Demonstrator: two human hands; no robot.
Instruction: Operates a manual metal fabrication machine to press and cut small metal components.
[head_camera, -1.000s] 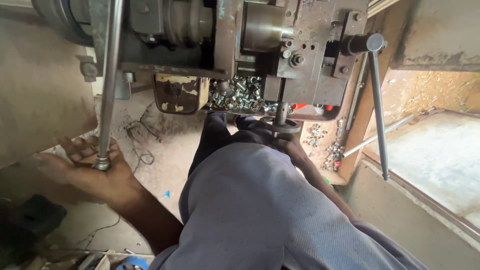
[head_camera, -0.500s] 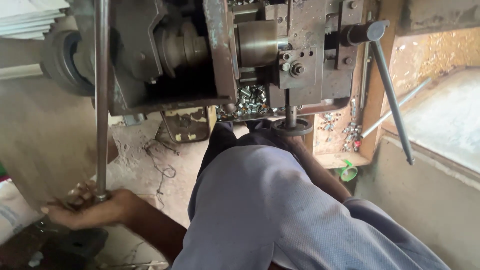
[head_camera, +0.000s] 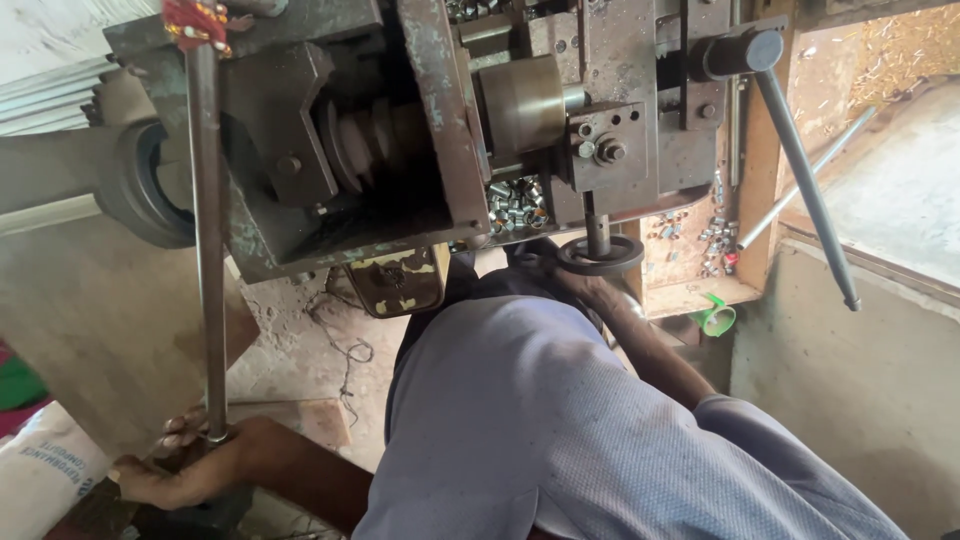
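Left hand (head_camera: 185, 465) lower now, gripping long steel rod (head_camera: 207, 240), right hand hidden.

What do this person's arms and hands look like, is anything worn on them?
Both hands are bare: no gloves, rings or a watch show. The left hand and its forearm are uncovered up to about the elbow. The right hand is mostly hidden, its forearm bare too. The upper arms disappear into a light grey-blue shirt of fine textured fabric with short, loose sleeves.

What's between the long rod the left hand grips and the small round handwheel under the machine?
In the head view, between long rod and handwheel hangs a worn yellowish metal box, with the machine's dark frame above it.
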